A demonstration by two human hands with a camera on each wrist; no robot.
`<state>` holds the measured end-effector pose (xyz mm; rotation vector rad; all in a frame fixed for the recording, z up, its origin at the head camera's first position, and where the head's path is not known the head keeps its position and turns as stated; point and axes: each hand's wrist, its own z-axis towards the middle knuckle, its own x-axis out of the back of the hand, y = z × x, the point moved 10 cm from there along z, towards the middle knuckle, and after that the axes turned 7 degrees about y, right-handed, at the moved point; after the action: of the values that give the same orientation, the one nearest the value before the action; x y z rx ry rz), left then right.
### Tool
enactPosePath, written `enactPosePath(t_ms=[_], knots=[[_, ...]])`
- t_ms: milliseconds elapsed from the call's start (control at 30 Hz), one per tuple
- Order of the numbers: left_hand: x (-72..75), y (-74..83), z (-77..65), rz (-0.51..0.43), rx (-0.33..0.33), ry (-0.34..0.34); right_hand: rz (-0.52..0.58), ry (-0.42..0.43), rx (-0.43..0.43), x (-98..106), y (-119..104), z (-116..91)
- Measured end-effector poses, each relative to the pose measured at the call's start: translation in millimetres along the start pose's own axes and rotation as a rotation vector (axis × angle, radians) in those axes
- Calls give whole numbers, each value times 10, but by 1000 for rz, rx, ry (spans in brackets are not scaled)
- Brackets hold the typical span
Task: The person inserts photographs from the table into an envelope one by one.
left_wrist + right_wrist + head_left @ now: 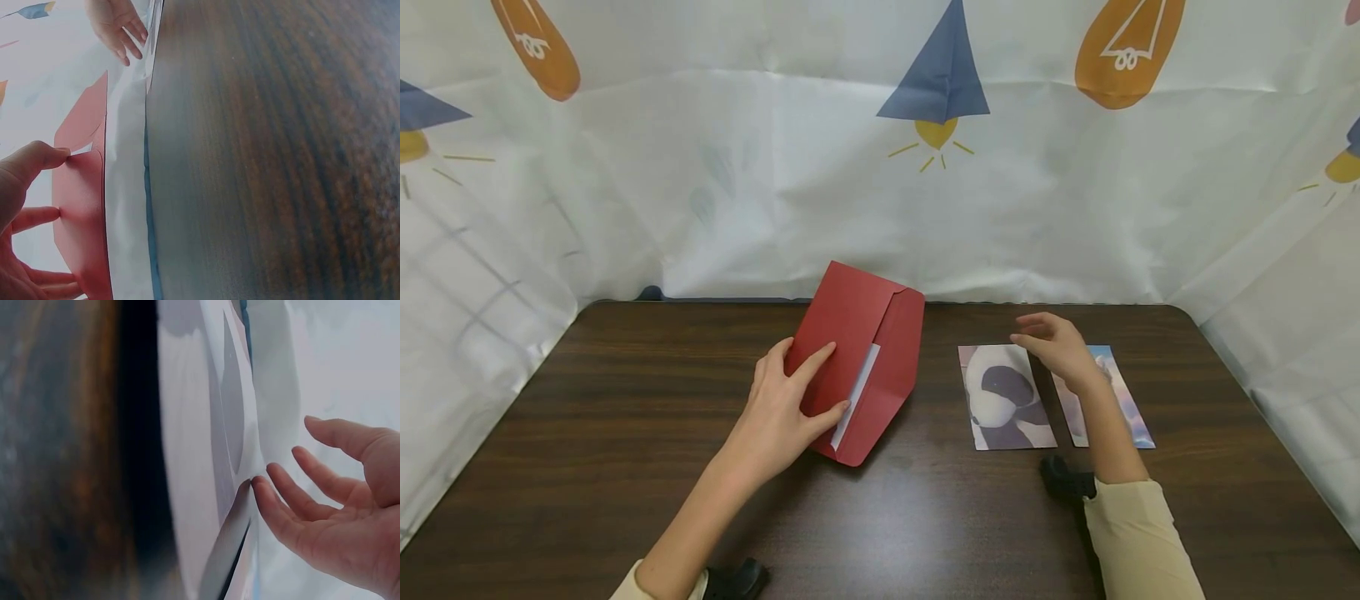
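My left hand (778, 412) holds a red envelope (842, 333) with its flap folded open, thumb and index finger on its face and the other fingers at its left edge. The envelope sits tilted, raised off the table in the left wrist view. A white strip (857, 392) shows inside its opening. Over the gap between two picture cards hovers my right hand (1060, 346), fingers loosely bent and nothing in them. In the right wrist view its fingertips (259, 484) overlap a card's edge. One card (996, 392) shows a grey-and-white figure; the other card (1123, 400), pink and blue, is partly hidden by the forearm.
The dark wood table (625, 433) ends at the back against a white curtain (715, 200) printed with lamps. Black wrist straps (1063, 479) sit at both cuffs. Both cards lie side by side on the table, right of the envelope.
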<state>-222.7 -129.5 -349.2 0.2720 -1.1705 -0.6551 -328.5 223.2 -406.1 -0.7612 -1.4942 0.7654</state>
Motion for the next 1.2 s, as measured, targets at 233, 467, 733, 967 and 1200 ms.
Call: enactPosePath(t_ms=[233, 467, 733, 967, 1200], knots=[[3, -5, 4, -2, 7, -6, -11, -23, -10, 12, 52, -16], [6, -7, 1, -5, 8, -5, -15, -44, -10, -7, 91, -10], [5, -5, -4, -5, 8, -7, -14, -64, -13, -21, 130, -9], [3, -1, 0, -4, 8, -9, -47, -69, -15, -22, 134, -8], [0, 0, 0, -5, 5, -10, -58, -65, -22, -24, 145, 2]])
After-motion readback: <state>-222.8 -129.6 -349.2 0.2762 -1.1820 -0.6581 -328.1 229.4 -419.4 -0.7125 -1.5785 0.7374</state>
